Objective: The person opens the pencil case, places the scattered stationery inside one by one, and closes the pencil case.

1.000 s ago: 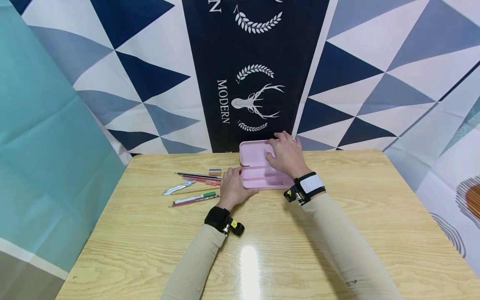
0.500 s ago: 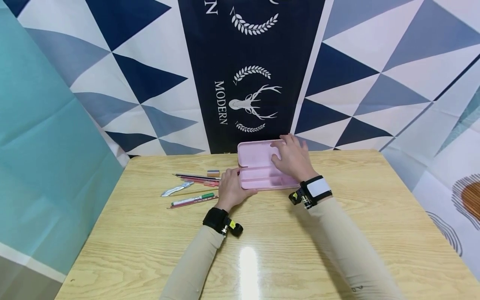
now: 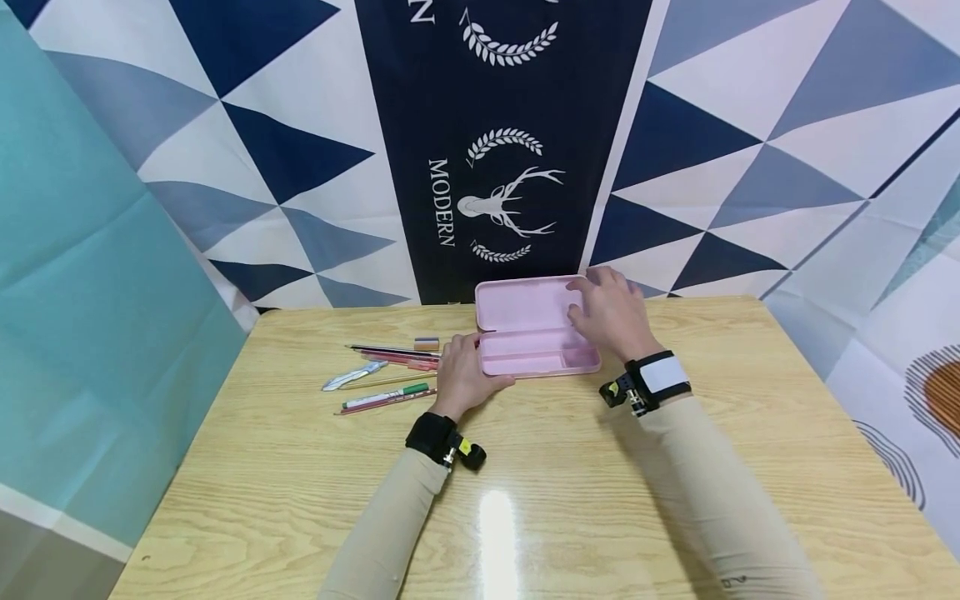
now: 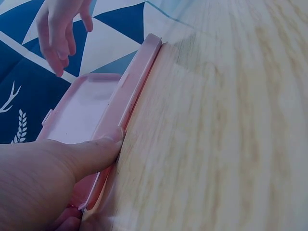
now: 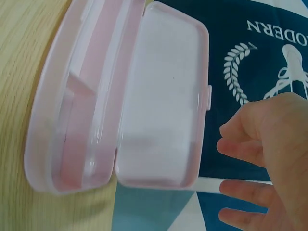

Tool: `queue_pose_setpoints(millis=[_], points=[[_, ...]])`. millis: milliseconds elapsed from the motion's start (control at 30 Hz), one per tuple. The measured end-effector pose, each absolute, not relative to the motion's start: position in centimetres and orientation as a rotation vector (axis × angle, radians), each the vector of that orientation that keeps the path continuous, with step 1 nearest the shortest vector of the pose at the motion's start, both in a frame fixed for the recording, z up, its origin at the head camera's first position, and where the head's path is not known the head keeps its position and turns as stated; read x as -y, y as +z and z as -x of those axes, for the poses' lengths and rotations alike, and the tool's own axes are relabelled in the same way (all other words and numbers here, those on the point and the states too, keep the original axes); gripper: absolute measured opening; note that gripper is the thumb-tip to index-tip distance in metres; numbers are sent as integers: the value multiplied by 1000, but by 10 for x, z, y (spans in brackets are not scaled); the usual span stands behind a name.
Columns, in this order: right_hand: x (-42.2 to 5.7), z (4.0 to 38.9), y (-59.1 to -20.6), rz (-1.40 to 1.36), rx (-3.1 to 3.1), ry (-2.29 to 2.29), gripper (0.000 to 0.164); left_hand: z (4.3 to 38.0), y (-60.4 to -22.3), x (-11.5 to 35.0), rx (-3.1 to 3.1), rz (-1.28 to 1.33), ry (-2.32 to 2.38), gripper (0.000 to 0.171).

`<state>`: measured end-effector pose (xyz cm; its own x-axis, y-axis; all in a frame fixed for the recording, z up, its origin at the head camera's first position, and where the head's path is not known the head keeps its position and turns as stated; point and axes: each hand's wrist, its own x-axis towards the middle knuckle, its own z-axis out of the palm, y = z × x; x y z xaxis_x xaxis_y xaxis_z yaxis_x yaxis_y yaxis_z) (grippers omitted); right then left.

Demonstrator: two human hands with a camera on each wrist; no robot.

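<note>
A pink pencil case (image 3: 517,373) lies unfolded near the table's far edge, its lid (image 3: 525,305) tipped back toward the wall. Its tray is divided, with a small compartment at the right end, and nothing shows inside. My left hand (image 3: 468,380) grips the case's left end; in the left wrist view the thumb (image 4: 98,151) presses along the front wall while fingers show by the end below. My right hand (image 3: 617,318) hovers at the lid's right end with loosely bent fingers. In the right wrist view those fingers (image 5: 243,192) hold nothing and stand apart from the lid.
Left of the case lie several pencils (image 3: 390,354), a green-capped marker (image 3: 386,396), a pale blue slim tool (image 3: 352,376) and a small striped eraser-like block (image 3: 427,343). A patterned cloth wall (image 3: 517,100) rises behind the wooden table (image 3: 570,483).
My right hand has moved to the right, off the middle of the lid, uncovering more of the lid and the small compartment. The left hand and the case stay in place.
</note>
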<state>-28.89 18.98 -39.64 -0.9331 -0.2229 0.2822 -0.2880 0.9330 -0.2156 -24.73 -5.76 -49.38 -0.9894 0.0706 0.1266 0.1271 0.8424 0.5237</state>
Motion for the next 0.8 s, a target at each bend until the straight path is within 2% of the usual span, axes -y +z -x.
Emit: queue_pose_setpoints(millis=[433, 667, 800], points=[[-204, 288, -395, -377, 2845, 484, 40, 246, -494, 58, 2915, 149, -835, 101], [-207, 285, -405, -362, 2854, 559, 47, 246, -495, 57, 2930, 151, -839, 101], [-209, 284, -411, -345, 2884, 633, 45, 246, -494, 57, 2936, 148, -831, 101]])
